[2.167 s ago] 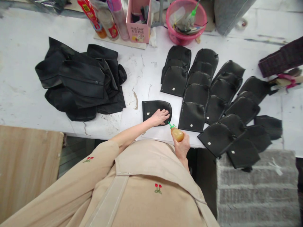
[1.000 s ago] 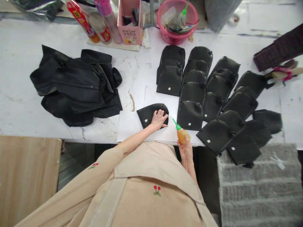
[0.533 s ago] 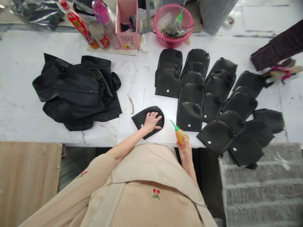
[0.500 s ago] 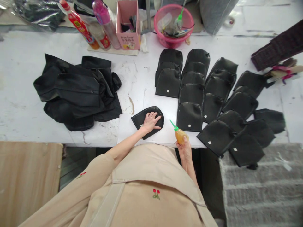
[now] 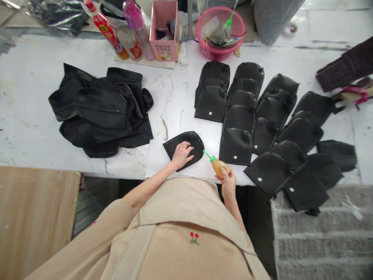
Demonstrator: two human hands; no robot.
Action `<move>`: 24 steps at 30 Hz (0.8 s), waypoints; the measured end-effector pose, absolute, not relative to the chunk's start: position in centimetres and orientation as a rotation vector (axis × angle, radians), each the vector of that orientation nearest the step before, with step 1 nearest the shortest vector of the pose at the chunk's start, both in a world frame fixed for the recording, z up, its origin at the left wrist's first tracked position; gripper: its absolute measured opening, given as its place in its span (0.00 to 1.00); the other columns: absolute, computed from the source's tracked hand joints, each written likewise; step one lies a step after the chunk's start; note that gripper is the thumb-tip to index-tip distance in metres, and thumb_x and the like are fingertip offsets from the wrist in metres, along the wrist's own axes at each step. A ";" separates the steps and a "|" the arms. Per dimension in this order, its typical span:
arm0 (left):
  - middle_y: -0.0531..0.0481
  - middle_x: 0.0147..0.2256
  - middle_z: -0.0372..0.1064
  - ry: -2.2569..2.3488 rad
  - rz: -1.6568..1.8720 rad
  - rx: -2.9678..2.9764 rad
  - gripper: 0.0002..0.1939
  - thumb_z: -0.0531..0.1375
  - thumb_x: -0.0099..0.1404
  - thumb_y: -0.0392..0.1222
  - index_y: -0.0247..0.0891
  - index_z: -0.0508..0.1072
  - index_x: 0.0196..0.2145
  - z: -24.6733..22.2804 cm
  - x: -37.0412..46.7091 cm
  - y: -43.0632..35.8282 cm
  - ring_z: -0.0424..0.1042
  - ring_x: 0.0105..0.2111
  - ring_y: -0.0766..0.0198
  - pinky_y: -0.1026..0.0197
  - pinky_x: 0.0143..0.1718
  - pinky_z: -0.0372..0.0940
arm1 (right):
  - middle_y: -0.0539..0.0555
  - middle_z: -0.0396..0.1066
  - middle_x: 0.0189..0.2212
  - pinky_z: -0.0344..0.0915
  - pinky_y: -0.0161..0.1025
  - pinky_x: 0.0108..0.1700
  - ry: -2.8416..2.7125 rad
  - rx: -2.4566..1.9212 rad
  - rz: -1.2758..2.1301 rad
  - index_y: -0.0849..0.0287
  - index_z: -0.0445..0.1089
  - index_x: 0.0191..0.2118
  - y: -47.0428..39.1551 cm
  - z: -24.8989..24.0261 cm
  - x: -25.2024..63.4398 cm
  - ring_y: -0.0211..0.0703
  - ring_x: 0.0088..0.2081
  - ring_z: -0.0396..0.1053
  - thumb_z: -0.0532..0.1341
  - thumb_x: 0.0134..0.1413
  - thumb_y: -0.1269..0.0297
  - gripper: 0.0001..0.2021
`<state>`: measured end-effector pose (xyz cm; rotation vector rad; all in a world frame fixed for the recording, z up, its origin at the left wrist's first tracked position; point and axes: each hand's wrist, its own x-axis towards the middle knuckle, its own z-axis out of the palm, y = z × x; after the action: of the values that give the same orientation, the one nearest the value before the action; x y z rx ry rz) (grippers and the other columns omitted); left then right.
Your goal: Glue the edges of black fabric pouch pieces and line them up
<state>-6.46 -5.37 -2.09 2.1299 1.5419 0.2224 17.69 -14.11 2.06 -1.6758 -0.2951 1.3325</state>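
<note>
A black dome-shaped piece [image 5: 197, 147], leather-like and with a raised rim, lies flat on the white table in front of me. My left hand [image 5: 182, 154] rests on it, fingers spread. In my right hand [image 5: 228, 179] is a glue bottle [image 5: 219, 167], filled with amber liquid and fitted with a green nozzle. The bottle is tilted, and its nozzle tip is at the rounded right edge of the black piece; whether it touches cannot be told.
Rows of similar black pieces [image 5: 237, 146] overlap on the right, several with small white tags. A heap of black pieces [image 5: 100, 107] lies left. Behind stand a pink bowl [image 5: 220, 50], a pink box [image 5: 167, 52] and bottles [image 5: 106, 27]. A wooden board [image 5: 37, 202] is at lower left.
The glue bottle has moved left, bringing its nozzle to the edge of the black piece. My left hand stays on the piece, and the whole view has shifted slightly.
</note>
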 end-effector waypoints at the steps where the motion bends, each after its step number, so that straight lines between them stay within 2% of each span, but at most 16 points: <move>1: 0.40 0.54 0.65 1.631 0.239 2.075 0.18 0.64 0.62 0.42 0.40 0.72 0.51 -1.9 -7.1 -5.6 0.61 0.59 0.50 0.48 0.58 0.58 | 0.47 0.74 0.29 0.64 0.32 0.21 -0.314 -1.678 1.333 0.58 0.67 0.40 -14.1 2.1 17.8 0.35 0.20 0.69 0.73 0.41 0.52 0.23; 3: 0.40 0.54 0.65 1.863 0.277 1.932 0.21 0.65 0.61 0.41 0.40 0.70 0.52 -1.6 -8.6 -6.2 0.62 0.57 0.49 0.48 0.57 0.60 | 0.47 0.74 0.29 0.64 0.32 0.21 -0.331 -1.679 1.336 0.58 0.67 0.39 -14.1 2.1 17.8 0.35 0.20 0.69 0.73 0.42 0.52 0.23; 7: 0.40 0.51 0.64 2.246 0.298 1.489 0.33 0.68 0.57 0.43 0.39 0.63 0.58 -1.6 -11.1 -7.6 0.67 0.54 0.49 0.50 0.52 0.66 | 0.48 0.73 0.29 0.64 0.32 0.21 -0.332 -1.684 1.346 0.59 0.66 0.39 -14.0 1.8 17.6 0.35 0.20 0.69 0.73 0.42 0.52 0.23; 12: 0.40 0.49 0.68 2.296 0.202 1.200 0.45 0.70 0.55 0.44 0.37 0.52 0.64 -1.9 -11.7 -8.0 0.73 0.48 0.48 0.53 0.44 0.69 | 0.48 0.74 0.30 0.64 0.32 0.21 -0.362 -1.717 1.342 0.59 0.66 0.40 -14.1 1.2 17.5 0.35 0.20 0.70 0.72 0.42 0.52 0.23; 15: 0.41 0.46 0.70 2.312 0.211 1.162 0.48 0.71 0.53 0.41 0.38 0.50 0.65 -2.1 -11.8 -7.6 0.74 0.46 0.48 0.53 0.43 0.68 | 0.48 0.74 0.30 0.65 0.32 0.21 -0.380 -1.757 1.302 0.60 0.67 0.39 -14.4 0.6 17.7 0.35 0.20 0.70 0.73 0.41 0.51 0.24; 17: 0.47 0.40 0.72 2.286 0.251 1.111 0.47 0.70 0.52 0.39 0.39 0.52 0.65 -2.3 -12.0 -7.4 0.76 0.43 0.50 0.55 0.42 0.68 | 0.48 0.74 0.30 0.65 0.32 0.21 -0.375 -1.787 1.277 0.60 0.67 0.38 -14.7 0.2 17.9 0.35 0.20 0.70 0.73 0.40 0.51 0.24; 20: 0.55 0.30 0.71 2.240 0.376 0.928 0.38 0.67 0.54 0.35 0.36 0.57 0.60 -2.9 -12.3 -7.4 0.76 0.36 0.58 0.59 0.39 0.67 | 0.48 0.74 0.31 0.65 0.32 0.21 -0.352 -1.802 1.265 0.59 0.67 0.38 -15.0 -0.4 18.1 0.36 0.21 0.71 0.73 0.39 0.50 0.25; 22: 0.57 0.27 0.69 2.203 0.468 0.804 0.29 0.66 0.54 0.35 0.36 0.63 0.52 -3.4 -12.3 -7.5 0.74 0.32 0.62 0.62 0.37 0.66 | 0.48 0.74 0.31 0.66 0.32 0.22 -0.327 -1.795 1.267 0.59 0.67 0.39 -15.2 -0.7 18.2 0.36 0.21 0.71 0.72 0.41 0.50 0.24; 24: 0.57 0.25 0.68 2.144 0.509 0.743 0.19 0.67 0.54 0.40 0.37 0.68 0.43 -3.8 -12.1 -7.6 0.72 0.27 0.65 0.63 0.33 0.65 | 0.48 0.74 0.31 0.66 0.32 0.22 -0.304 -1.792 1.267 0.59 0.67 0.39 -15.3 -0.8 18.3 0.35 0.21 0.71 0.72 0.41 0.50 0.24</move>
<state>-12.15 -7.57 -3.76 0.7434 2.1438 0.5093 18.34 -15.33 -0.82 -1.7918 -0.3038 1.2666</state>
